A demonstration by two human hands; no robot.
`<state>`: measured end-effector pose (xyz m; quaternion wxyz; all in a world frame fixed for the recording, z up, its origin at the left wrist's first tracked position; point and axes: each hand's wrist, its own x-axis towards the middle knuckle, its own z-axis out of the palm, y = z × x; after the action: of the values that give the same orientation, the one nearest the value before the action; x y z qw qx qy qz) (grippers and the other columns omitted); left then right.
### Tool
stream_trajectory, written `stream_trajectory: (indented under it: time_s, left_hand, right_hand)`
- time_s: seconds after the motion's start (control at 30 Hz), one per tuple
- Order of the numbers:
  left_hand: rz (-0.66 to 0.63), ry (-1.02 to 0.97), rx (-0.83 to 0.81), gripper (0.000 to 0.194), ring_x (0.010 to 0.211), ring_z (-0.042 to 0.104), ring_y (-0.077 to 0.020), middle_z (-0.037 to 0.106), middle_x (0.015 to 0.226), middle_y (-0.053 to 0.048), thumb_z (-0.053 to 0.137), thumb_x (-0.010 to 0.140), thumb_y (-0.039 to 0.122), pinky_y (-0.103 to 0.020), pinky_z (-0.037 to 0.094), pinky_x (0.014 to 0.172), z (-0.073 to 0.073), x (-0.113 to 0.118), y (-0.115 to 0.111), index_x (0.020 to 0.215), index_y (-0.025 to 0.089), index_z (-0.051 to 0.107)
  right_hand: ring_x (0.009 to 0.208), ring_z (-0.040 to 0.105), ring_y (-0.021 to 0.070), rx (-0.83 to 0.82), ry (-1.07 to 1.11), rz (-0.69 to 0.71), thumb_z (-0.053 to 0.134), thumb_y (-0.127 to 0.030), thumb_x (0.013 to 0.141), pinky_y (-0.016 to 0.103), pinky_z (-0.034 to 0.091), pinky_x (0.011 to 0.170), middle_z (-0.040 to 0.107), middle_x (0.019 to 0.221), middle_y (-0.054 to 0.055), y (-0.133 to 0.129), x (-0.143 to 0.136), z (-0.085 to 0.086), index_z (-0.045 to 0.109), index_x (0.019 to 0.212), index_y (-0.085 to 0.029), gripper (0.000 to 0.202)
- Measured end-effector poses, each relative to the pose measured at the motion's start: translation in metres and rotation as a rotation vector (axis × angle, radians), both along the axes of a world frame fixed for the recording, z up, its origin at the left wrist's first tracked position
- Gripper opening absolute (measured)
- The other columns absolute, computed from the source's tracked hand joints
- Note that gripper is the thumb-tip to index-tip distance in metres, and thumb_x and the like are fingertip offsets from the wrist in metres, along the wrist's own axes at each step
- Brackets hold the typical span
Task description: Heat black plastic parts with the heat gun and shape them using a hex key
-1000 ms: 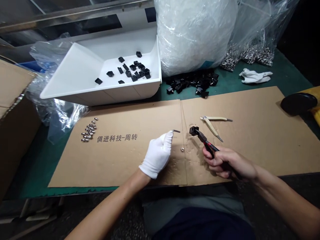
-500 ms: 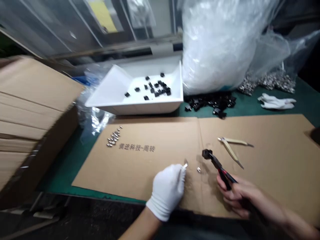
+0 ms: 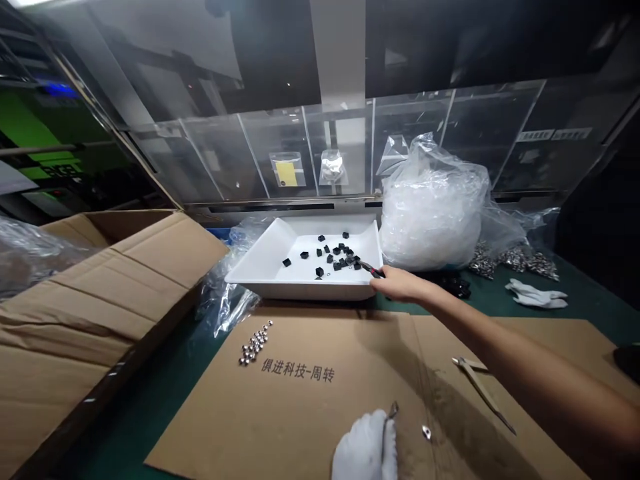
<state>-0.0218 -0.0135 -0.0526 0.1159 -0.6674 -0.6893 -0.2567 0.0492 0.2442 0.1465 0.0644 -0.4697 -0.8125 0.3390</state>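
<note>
My right hand, bare, is closed around dark pliers with a bit of red and reaches over the near right wall of a white tray. The plier jaws are among small black square pieces in the tray; whether they grip one is unclear. At the bottom, my left hand in a white glove is closed on a small metal piece that sticks out from its fingertips. A loose shiny metal part lies on the cardboard sheet just right of the glove.
Several shiny metal parts lie at the sheet's left. Cream-handled nippers rest under my right forearm. Behind are a stuffed plastic bag, black pieces, bagged metal parts and a white glove. A cardboard box stands left.
My right hand has moved the pliers, with a black piece in their jaws, from above the cardboard to the tray. My left hand stays low, still pinching the metal piece. The view has tilted up.
</note>
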Motion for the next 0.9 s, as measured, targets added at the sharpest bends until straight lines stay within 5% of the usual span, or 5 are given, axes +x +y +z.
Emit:
stream_trajectory:
  time_s: [0.13, 0.43, 0.6, 0.9]
  left_hand:
    - [-0.023, -0.149, -0.071, 0.021, 0.074, 0.072, -0.0217, 0.073, 0.083, -0.007, 0.046, 0.099, 0.017, -0.032, 0.057, 0.069, 0.018, 0.001, 0.001, 0.108, 0.021, 0.065]
    - [-0.114, 0.01, -0.279, 0.02, 0.077, 0.062, -0.0238, 0.07, 0.082, -0.006, 0.051, 0.101, 0.025, -0.036, 0.045, 0.069, 0.029, 0.005, 0.006, 0.11, 0.022, 0.07]
    - [-0.127, 0.093, -0.335, 0.023, 0.077, 0.058, -0.025, 0.068, 0.085, -0.005, 0.052, 0.101, 0.027, -0.037, 0.039, 0.068, 0.03, 0.005, 0.007, 0.116, 0.024, 0.069]
    - [-0.111, 0.099, -0.298, 0.018, 0.074, 0.054, -0.0242, 0.064, 0.08, -0.004, 0.055, 0.1, 0.028, -0.038, 0.036, 0.067, 0.031, 0.006, 0.008, 0.107, 0.025, 0.071]
  right_hand:
    - [0.086, 0.063, 0.0239, 0.086, -0.146, -0.005, 0.053, -0.043, 0.097, 0.035, 0.046, 0.071, 0.068, 0.105, 0.011, -0.008, 0.028, -0.009, 0.061, 0.116, -0.015, 0.035]
    - [0.075, 0.067, 0.0333, 0.094, -0.604, 0.326, 0.054, -0.041, 0.088, 0.036, 0.033, 0.061, 0.072, 0.086, 0.013, -0.115, 0.161, -0.042, 0.066, 0.101, -0.021, 0.027]
    - [0.074, 0.071, 0.0372, 0.103, -0.665, 0.454, 0.052, -0.037, 0.087, 0.04, 0.037, 0.061, 0.073, 0.085, 0.016, -0.139, 0.163, -0.055, 0.066, 0.098, -0.018, 0.026]
    - [0.072, 0.073, 0.037, 0.245, -0.774, 0.527, 0.048, -0.033, 0.085, 0.042, 0.045, 0.059, 0.073, 0.081, 0.014, -0.139, 0.144, -0.054, 0.066, 0.093, -0.018, 0.025]
